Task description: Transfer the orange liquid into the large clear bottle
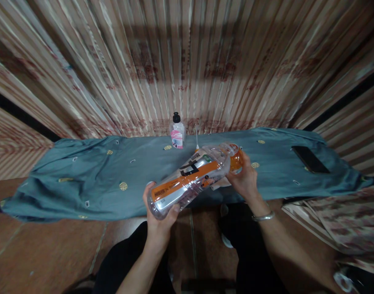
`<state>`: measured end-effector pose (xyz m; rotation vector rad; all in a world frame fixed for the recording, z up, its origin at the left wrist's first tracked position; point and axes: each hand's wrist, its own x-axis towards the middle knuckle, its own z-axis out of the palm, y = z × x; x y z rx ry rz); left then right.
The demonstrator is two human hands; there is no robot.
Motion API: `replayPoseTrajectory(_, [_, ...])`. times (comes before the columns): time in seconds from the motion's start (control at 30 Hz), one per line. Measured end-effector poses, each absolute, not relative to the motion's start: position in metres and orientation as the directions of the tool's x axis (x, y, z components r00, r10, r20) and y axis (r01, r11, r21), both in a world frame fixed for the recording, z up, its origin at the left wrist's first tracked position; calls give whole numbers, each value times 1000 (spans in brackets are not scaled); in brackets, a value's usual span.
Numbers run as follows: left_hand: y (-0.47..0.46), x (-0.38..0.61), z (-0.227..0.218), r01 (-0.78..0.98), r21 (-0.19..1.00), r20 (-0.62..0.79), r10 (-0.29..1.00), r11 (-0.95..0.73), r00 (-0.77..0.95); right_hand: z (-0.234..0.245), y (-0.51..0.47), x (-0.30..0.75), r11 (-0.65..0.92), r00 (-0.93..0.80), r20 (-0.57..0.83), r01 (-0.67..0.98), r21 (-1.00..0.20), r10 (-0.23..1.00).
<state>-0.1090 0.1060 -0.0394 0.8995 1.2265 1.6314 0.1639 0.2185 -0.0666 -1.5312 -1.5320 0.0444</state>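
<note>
A clear plastic bottle [189, 179] with an orange and silver label lies tilted between my hands, its base towards me and its neck pointing away to the right. My left hand [158, 220] is closed around the base end from below. My right hand [245, 179] is closed around the neck end, where an orange cap [236, 160] shows. A silver bangle [263, 217] sits on my right wrist. Both hands hold the bottle above the near edge of a teal cloth [82, 179].
The teal patterned cloth covers a low surface along a striped curtain [187, 61]. A small clear bottle with a black cap and pink label [177, 132] stands at its back. A dark phone [310, 159] lies at the right. Brown tiled floor [36, 253] lies below.
</note>
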Motion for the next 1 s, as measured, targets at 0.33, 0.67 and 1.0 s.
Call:
replayPoseTrajectory(0.33, [105, -105, -33, -224, 968, 25, 933, -112, -360, -66, 217, 164, 230, 211, 554, 751, -619, 805])
replayPoseTrajectory(0.67, [103, -99, -28, -232, 967, 8, 917, -110, -400, -65, 217, 163, 219, 223, 565, 763, -608, 794])
replayPoseTrajectory(1.0, [105, -102, -31, -248, 963, 5, 926, -106, -377, -64, 217, 163, 195, 238, 541, 757, -624, 806])
